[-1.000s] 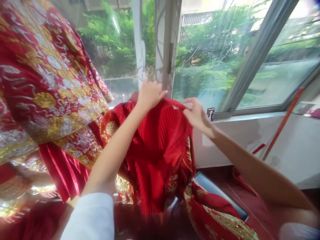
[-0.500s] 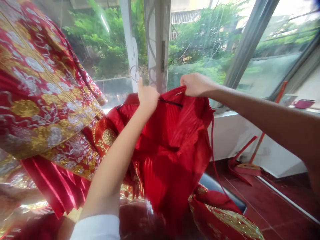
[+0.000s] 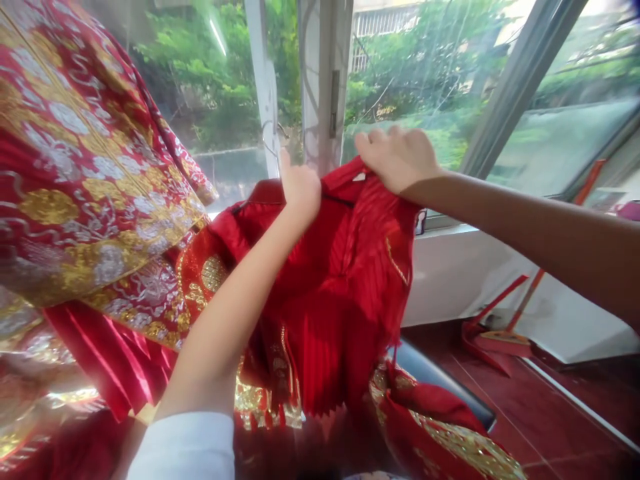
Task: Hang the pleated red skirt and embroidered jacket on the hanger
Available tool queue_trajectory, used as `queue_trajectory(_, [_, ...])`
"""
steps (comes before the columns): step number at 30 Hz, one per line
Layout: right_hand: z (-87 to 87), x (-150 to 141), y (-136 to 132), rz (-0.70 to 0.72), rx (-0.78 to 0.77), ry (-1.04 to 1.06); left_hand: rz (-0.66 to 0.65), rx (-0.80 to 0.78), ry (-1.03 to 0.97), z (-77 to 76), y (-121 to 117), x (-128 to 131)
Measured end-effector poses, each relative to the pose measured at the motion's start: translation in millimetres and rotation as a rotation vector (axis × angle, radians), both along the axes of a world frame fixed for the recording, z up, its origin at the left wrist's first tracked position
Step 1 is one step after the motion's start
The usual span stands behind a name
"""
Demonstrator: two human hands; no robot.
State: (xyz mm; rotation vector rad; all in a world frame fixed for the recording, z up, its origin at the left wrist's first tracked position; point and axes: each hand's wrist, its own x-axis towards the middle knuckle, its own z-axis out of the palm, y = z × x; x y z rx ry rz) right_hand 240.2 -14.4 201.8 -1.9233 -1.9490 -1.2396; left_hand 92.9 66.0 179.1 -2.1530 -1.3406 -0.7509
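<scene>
Before a window (image 3: 400, 87), red pleated garment (image 3: 325, 327) at mid-view, hanging below two separate hands and gathered about a hanger (image 3: 341, 199). Left hand (image 3: 303, 190): clamped on the neck of the hanger, thumb upright just beside the hook; impossible to tell whether cloth also caught within the fist. Right hand (image 3: 397, 160): clamped on the top edge of the garment, near a small white label (image 3: 359, 177), with that edge raised above the dark bar of the hanger.

Progress, as judged from the lie of the cloth: hanger already among the layers, and left side apparently settled near the end of the bar. Seemingly left: right side, with top edge not yet down at the level of the bar and pleats bunched beneath the right hand; lower front likewise loose and uneven. Too blurred to tell: any fastening, or the exact path of the bar through the folds.

At left, near the garment, embroidered jacket (image 3: 90, 167) in red, gold and silver. At lower right, gold-trimmed cloth (image 3: 450, 433); not clear whether joined to the garment. Farther right, on the floor (image 3: 500, 413), broom (image 3: 505, 341), well apart from both hands.
</scene>
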Motion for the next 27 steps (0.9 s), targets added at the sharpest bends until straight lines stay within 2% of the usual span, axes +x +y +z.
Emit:
queue_trajectory(2, [-20.5, -12, -15, -0.094, -0.070, 0.034, 0.069, -0.002, 0.010, -1.4, -3, 4])
queue_trajectory(4, [-48.1, -28, -28, -0.128, -0.162, 0.050, 0.081, 0.013, 0.016, -2.4, -5, 7])
queue_trajectory(7, [-87.9, -48, -33, -0.038, -0.199, 0.081, 0.021, 0.043, 0.060, -1.2, -10, 4])
queue_trajectory(9, [-103.1, -54, -30, 0.028, -0.240, 0.134, -0.051, 0.074, 0.039, 0.4, -22, -10])
queue_trajectory(11, [-105.1, -53, -27, 0.083, -0.325, 0.211, -0.118, 0.123, -0.014, -0.7, -43, -35])
queue_trajectory(13, [-95.8, -46, -24, 0.141, -0.316, 0.300, -0.096, 0.161, -0.067, -7.6, -72, -68])
queue_trajectory(16, [-77.0, -29, -14, 0.211, -0.117, 0.447, 0.138, 0.171, -0.158, -29.8, -113, -119])
queue_trajectory(18, [-73.4, -18, 1, 0.214, -0.101, 0.545, 0.240, 0.083, -0.169, -47.4, -129, -144])
queue_trajectory(20, [-81.2, -12, 18, 0.211, -0.193, 0.628, 0.271, -0.005, -0.166, -61.4, -131, -162])
queue_trajectory(22, [-96.8, -8, 33, 0.258, -0.270, 0.729, 0.245, -0.038, -0.168, -68.8, -121, -175])
queue_trajectory(24, [-114.1, -5, 39, 0.364, -0.288, 0.889, 0.159, -0.052, -0.179, -70.1, -106, -187])
queue_trajectory(27, [-131.6, 1, 32, 0.554, -0.329, 1.177, -0.038, -0.144, -0.227, -66.4, -86, -203])
